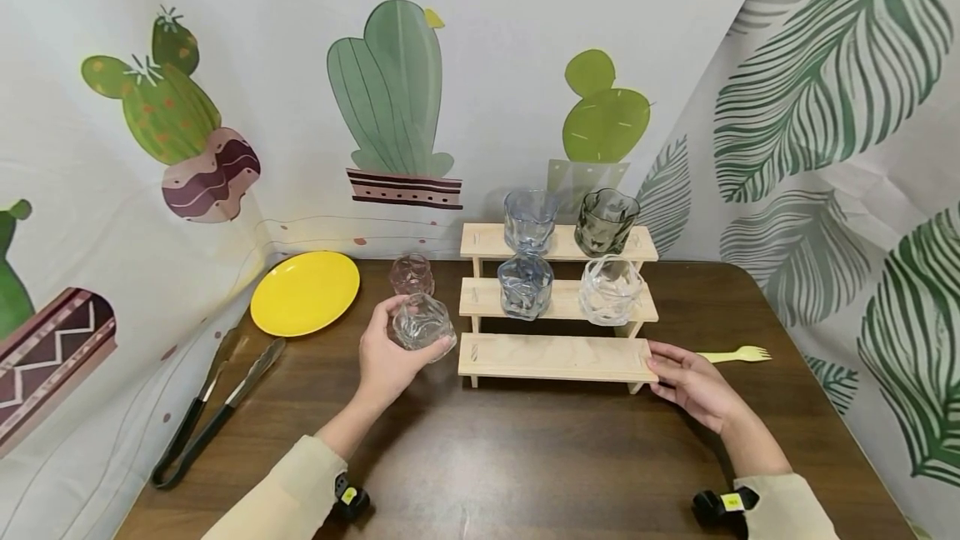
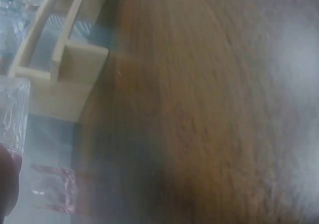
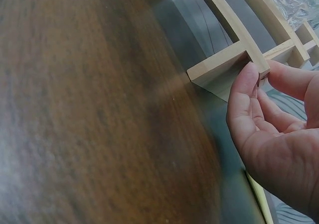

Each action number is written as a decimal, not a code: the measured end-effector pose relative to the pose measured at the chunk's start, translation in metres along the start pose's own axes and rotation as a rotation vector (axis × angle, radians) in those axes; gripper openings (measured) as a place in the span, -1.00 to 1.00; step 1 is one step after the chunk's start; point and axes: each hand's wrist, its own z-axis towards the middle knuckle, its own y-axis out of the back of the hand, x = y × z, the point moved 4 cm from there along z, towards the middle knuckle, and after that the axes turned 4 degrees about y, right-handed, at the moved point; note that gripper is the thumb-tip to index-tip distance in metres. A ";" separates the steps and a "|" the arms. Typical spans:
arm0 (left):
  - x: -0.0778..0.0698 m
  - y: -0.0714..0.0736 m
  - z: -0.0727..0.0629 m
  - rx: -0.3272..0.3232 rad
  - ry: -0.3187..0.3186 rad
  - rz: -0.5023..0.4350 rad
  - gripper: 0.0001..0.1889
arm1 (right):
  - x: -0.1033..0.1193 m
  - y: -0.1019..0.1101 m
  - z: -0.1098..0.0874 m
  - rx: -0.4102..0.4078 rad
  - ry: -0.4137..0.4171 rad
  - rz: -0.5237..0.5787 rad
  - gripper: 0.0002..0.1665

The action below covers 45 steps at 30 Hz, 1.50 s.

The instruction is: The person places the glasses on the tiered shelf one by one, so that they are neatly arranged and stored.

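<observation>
A clear glass [image 1: 422, 322] is gripped by the left hand [image 1: 390, 357], fingers curled round it, just left of the wooden stepped rack [image 1: 555, 357], above the table [image 1: 480, 457]. The rack's bottom right corner is pinched by the right hand [image 1: 693, 382]. The bottom step is bare. A pink glass [image 1: 412, 274] stands just behind.

A clear faceted glass [image 1: 423, 322], upright, is held left of centre; a three-tier wooden rack [image 1: 557, 357] stands at centre.
</observation>
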 end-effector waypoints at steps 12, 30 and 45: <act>-0.036 -0.017 -0.020 0.108 -0.115 -0.011 -0.05 | 0.000 0.000 0.000 -0.002 0.006 0.005 -0.16; -0.068 -0.082 -0.049 0.362 -0.253 -0.067 -0.01 | 0.000 0.000 0.000 -0.003 0.006 0.018 -0.15; -0.098 -0.156 -0.058 0.510 -0.238 -0.088 -0.01 | -0.001 0.001 -0.001 0.004 0.015 0.035 -0.20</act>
